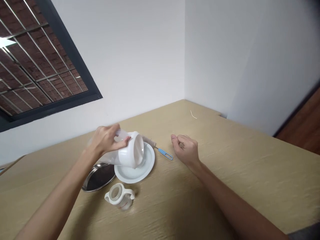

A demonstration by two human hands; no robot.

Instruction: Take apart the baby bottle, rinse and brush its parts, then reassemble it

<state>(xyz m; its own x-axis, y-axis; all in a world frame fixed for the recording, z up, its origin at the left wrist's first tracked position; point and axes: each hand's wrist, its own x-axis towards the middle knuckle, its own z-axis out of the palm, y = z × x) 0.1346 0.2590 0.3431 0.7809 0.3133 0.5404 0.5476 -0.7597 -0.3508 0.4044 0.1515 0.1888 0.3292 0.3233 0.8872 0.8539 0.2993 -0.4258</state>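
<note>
My left hand (108,140) is wrapped round a translucent plastic container with a wide white collar (127,156). The container lies tilted on its side in the air, its round open mouth facing right over a white plate (133,176). Whether anything is inside it I cannot make out. To the right, my right hand (186,149) is closed in a loose fist above the table; anything within its fingers is hidden. Between the hands lies a bottle brush with a blue loop handle (165,154), its bristle end partly behind the plate and container.
A small white two-handled cup (120,196) stands in front of the plate. Left of it is a round dark pan with a shiny rim (98,178), partly covered. A thin pale strip (193,115) lies near the corner of the wooden table (237,173). Walls and a barred window (37,60) stand behind.
</note>
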